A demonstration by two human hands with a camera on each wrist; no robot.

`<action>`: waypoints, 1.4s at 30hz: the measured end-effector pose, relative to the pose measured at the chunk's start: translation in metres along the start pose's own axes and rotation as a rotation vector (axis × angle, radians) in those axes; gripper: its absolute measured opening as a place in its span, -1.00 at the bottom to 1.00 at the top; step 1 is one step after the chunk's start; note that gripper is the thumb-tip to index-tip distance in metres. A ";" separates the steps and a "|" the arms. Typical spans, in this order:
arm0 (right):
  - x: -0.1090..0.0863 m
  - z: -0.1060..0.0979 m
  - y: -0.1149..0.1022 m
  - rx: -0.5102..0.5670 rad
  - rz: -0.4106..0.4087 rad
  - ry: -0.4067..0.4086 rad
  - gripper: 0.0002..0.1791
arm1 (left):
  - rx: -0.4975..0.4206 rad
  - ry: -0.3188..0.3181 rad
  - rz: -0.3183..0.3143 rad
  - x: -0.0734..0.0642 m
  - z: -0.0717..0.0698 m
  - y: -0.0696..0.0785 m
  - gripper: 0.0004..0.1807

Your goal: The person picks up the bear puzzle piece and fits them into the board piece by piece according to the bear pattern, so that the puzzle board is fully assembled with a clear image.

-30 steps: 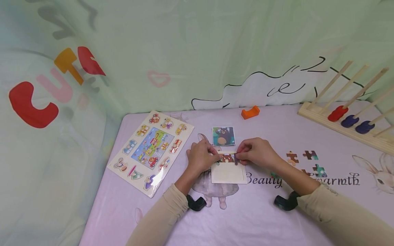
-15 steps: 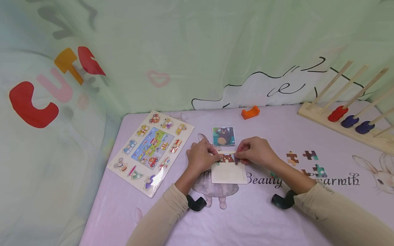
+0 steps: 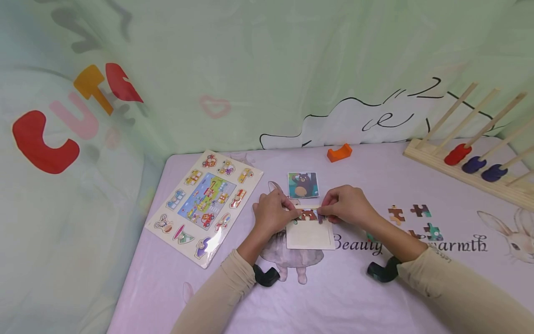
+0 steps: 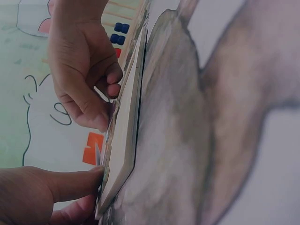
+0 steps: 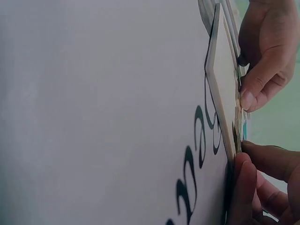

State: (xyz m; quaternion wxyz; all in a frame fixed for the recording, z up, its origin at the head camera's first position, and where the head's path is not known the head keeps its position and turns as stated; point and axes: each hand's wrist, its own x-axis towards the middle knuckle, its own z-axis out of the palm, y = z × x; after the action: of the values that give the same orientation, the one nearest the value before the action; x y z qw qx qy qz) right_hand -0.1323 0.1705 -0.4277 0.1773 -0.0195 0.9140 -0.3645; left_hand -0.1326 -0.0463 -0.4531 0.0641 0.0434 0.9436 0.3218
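Note:
A small wooden puzzle board (image 3: 310, 236) lies on the table, its lower part bare wood. Along its top row sit jigsaw pieces, among them one with a brown bear's face (image 3: 308, 215). My left hand (image 3: 269, 211) holds the board's upper left corner, thumb on top and fingers behind the edge in the left wrist view. With thumb and fingertips, my right hand (image 3: 348, 205) pinches a dark puzzle piece (image 3: 321, 218) at the upper right corner. Just beyond the board lies a square bear picture card (image 3: 303, 184).
Several loose puzzle pieces (image 3: 434, 232) lie to the right, partly hidden by my right forearm. A vehicle peg puzzle (image 3: 225, 227) is at left. An orange block (image 3: 340, 152) sits at the back, and a wooden bead rack (image 3: 471, 174) stands at back right.
My right hand and forearm have shifted slightly left at the board's upper right corner. The left hand and the board have stayed in place.

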 end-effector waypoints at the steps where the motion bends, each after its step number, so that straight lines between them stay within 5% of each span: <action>1: 0.000 0.000 0.001 0.002 0.002 -0.002 -0.80 | -0.001 0.000 0.000 0.000 0.000 0.000 -0.74; 23: -0.001 -0.009 0.010 -0.030 -0.009 -0.048 -0.79 | 0.046 -0.016 -0.016 0.000 0.002 0.011 -0.80; 31: -0.001 -0.008 0.010 -0.015 0.009 -0.059 -0.80 | 0.044 -0.055 -0.038 -0.003 0.005 0.026 -0.66; 42: 0.000 -0.007 0.010 -0.013 0.005 -0.061 -0.81 | 0.041 -0.025 -0.038 -0.004 0.009 0.028 -0.58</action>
State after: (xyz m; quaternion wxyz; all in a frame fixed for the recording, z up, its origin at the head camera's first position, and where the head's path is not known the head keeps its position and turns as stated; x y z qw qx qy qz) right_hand -0.1338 0.1823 -0.4292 0.2059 -0.0296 0.9105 -0.3573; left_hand -0.1261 -0.0186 -0.4427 0.0809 0.0308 0.9498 0.3006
